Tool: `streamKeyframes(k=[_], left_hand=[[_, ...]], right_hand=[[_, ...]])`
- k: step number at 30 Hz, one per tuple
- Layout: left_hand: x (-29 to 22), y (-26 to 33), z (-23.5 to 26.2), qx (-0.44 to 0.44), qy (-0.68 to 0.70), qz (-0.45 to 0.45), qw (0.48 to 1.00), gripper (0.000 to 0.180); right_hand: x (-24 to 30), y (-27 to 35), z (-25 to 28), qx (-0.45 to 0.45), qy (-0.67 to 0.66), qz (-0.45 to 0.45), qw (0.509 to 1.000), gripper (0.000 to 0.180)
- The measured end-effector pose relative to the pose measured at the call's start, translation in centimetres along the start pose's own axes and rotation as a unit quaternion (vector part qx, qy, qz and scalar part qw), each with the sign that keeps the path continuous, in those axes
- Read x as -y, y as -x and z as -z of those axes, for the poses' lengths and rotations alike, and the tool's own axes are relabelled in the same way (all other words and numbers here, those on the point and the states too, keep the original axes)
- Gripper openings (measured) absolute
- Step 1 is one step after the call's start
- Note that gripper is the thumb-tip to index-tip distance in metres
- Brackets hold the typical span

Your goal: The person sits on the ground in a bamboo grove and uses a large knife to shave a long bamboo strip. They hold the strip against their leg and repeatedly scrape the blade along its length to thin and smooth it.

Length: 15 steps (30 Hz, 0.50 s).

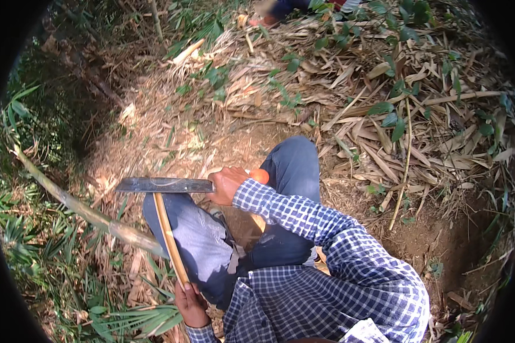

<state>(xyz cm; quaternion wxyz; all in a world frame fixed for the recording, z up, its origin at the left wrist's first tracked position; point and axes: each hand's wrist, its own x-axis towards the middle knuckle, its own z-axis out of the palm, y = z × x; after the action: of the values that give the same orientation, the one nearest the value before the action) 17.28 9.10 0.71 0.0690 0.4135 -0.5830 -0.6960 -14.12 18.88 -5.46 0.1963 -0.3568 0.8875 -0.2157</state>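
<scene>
This is an outdoor spot in a bamboo grove or wooded thicket. Bare brown earth point(440, 240) is strewn with dry, pale bamboo sheaths and fallen leaves point(383, 114); a long grey-green bamboo pole point(80, 208) slants across the left, and green palm-like fronds point(137, 320) and undergrowth ring the patch.

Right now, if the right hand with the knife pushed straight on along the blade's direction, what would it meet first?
Probably the bamboo pole slanting at the left. The right hand points the knife leftward over the strip; depth is unclear.
</scene>
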Motion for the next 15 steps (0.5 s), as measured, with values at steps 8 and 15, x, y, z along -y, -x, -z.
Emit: streamKeyframes(k=[8, 15], left_hand=[[-3.5, -5.4, -2.6, 0.103, 0.081, -0.060, 0.990, 0.042], [-15.3, -12.7, -14.7, 0.343, 0.158, -0.159, 0.912, 0.040]], right_hand=[[-1.8, 0.5, -2.0, 0.068, -0.458, -0.251, 0.850, 0.038], [-1.7, 6.1, -7.1, 0.095, -0.707, -0.324, 0.622, 0.030]])
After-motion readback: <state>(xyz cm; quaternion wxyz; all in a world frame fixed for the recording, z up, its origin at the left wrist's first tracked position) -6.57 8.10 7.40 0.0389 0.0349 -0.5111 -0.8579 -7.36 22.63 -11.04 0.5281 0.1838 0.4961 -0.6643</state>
